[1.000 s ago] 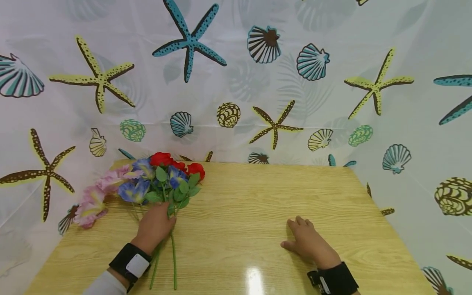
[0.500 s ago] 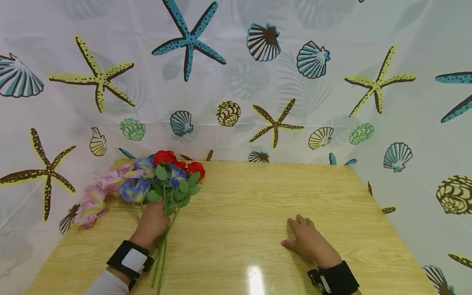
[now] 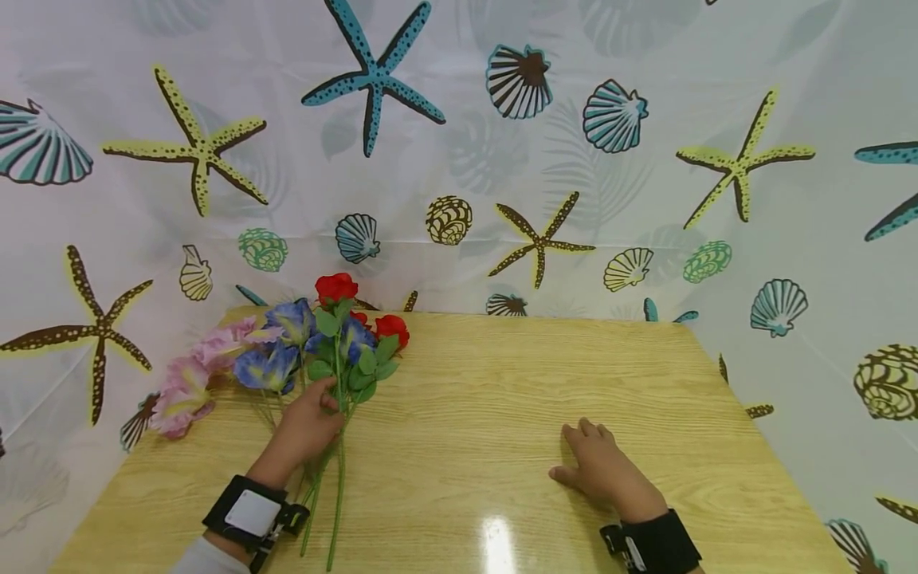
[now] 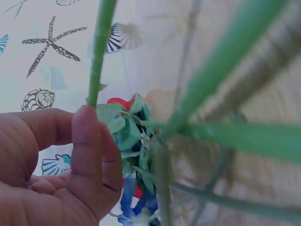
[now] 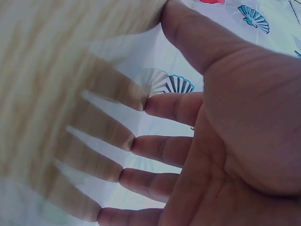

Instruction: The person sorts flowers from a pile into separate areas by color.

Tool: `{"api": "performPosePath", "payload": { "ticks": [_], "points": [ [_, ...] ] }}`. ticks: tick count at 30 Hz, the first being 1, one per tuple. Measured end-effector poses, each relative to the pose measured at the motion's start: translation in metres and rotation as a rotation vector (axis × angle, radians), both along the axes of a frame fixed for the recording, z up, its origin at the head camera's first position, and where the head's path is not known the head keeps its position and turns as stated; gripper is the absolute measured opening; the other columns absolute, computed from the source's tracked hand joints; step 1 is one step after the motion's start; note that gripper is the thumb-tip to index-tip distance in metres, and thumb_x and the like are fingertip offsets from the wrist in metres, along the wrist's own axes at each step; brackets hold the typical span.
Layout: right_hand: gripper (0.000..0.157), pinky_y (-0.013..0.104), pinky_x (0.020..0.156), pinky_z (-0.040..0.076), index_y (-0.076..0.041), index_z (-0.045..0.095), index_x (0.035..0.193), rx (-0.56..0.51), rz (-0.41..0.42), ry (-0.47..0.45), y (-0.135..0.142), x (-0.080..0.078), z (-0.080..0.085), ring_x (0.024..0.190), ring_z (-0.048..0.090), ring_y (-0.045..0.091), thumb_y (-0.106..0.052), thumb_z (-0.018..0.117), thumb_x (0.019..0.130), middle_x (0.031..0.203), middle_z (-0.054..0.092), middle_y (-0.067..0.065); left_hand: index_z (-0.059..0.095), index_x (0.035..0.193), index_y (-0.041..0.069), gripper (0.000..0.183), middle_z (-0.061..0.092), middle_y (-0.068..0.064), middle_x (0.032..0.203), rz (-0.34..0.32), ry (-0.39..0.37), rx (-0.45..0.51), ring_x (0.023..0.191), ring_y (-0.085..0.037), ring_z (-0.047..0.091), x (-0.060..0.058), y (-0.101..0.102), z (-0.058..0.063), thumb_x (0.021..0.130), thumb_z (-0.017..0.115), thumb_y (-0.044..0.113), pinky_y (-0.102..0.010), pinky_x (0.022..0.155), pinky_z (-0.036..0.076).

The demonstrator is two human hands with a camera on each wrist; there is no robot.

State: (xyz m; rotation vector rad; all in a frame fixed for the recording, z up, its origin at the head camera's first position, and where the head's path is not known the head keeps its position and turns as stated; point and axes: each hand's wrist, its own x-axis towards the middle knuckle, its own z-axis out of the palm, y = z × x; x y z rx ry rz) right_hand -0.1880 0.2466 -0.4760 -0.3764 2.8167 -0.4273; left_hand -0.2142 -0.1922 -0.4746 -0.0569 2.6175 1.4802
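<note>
My left hand (image 3: 310, 422) pinches the green stem (image 4: 99, 56) of an artificial red rose (image 3: 335, 288) between thumb and fingers. Its bloom stands a little above the others, and its bare stem hangs toward the front of the table. Other green stems (image 4: 235, 56) cross close beside the hand in the left wrist view. Another red rose (image 3: 392, 328) and several blue flowers (image 3: 265, 368) lie just beyond the fingers. Over on the right, my right hand (image 3: 602, 470) rests with its fingertips on the table (image 3: 466, 399), fingers spread, holding nothing.
Pink flowers (image 3: 182, 391) lie at the table's left edge, left of the blue ones. A white cloth (image 3: 430, 159) printed with starfish and shells hangs behind the table and along both sides. Light glares off the tabletop near the front.
My left hand has shifted its hold to a single rose stem, and that rose has risen slightly away from the bunch. The right hand has stayed still.
</note>
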Motion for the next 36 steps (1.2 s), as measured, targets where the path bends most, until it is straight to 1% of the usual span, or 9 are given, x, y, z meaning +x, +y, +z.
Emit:
{"api": "performPosePath", "payload": {
  "ticks": [4,10,11,18,21,26,32,36],
  "points": [
    [0.077,0.065,0.102,0.028,0.005,0.040,0.141,-0.001,-0.001,0.000,0.000,0.000,0.001,0.129,0.022,0.057,-0.041,0.066,0.085,0.143,0.029,0.037,0.025,0.148,0.004,0.066,0.048,-0.022,0.116,0.002,0.003,0.049,0.068,-0.018,0.058,0.001,0.008,0.005,0.088,0.053,0.005,-0.037,0.064,0.056],
    [0.076,0.065,0.101,0.028,0.006,0.040,0.140,0.002,0.004,0.007,0.000,0.000,0.002,0.128,0.022,0.057,-0.040,0.065,0.085,0.142,0.029,0.038,0.026,0.148,0.008,0.066,0.047,-0.019,0.113,-0.032,0.035,0.112,0.077,-0.018,0.058,0.005,0.019,0.015,0.088,0.052,0.004,-0.042,0.067,0.056],
    [0.076,0.065,0.101,0.028,0.006,0.040,0.140,0.002,0.004,0.009,0.000,0.000,0.002,0.128,0.023,0.057,-0.040,0.065,0.085,0.142,0.030,0.038,0.025,0.148,0.009,0.066,0.046,-0.018,0.114,-0.040,0.040,0.123,0.076,-0.019,0.057,0.005,0.021,0.016,0.088,0.052,0.004,-0.043,0.068,0.056],
    [0.075,0.065,0.102,0.028,0.005,0.040,0.140,-0.004,0.004,0.003,0.000,0.000,0.003,0.129,0.022,0.057,-0.040,0.065,0.085,0.143,0.029,0.037,0.026,0.148,0.012,0.066,0.046,-0.019,0.115,-0.066,0.070,0.186,0.081,-0.019,0.057,0.010,0.032,0.028,0.088,0.053,0.005,-0.040,0.068,0.055],
    [0.076,0.064,0.102,0.028,0.005,0.040,0.141,-0.004,0.002,-0.003,0.000,0.000,0.002,0.129,0.022,0.056,-0.040,0.065,0.085,0.143,0.028,0.037,0.026,0.148,0.012,0.066,0.046,-0.018,0.114,-0.080,0.081,0.201,0.080,-0.020,0.055,0.011,0.036,0.031,0.088,0.053,0.004,-0.039,0.067,0.054],
    [0.076,0.064,0.102,0.028,0.004,0.040,0.141,0.007,0.002,0.000,0.000,0.000,0.000,0.129,0.022,0.056,-0.042,0.065,0.086,0.143,0.028,0.036,0.025,0.149,0.011,0.068,0.044,-0.017,0.112,-0.096,0.081,0.233,0.077,-0.019,0.053,0.012,0.042,0.035,0.087,0.053,0.003,-0.038,0.065,0.053],
    [0.077,0.064,0.102,0.028,0.004,0.040,0.141,0.000,0.005,-0.012,0.000,0.000,-0.002,0.130,0.022,0.055,-0.043,0.064,0.085,0.144,0.028,0.036,0.027,0.147,0.011,0.069,0.043,-0.013,0.106,-0.100,0.059,0.281,0.070,-0.018,0.050,0.012,0.052,0.035,0.085,0.052,-0.001,-0.039,0.063,0.052],
    [0.077,0.064,0.102,0.028,0.002,0.039,0.142,0.000,-0.009,-0.008,0.001,-0.003,-0.003,0.130,0.021,0.055,-0.045,0.064,0.085,0.145,0.027,0.035,0.026,0.148,0.013,0.069,0.044,-0.012,0.108,-0.106,0.055,0.284,0.072,-0.018,0.053,0.012,0.061,0.035,0.085,0.052,0.000,-0.040,0.065,0.053]
  ]
}}
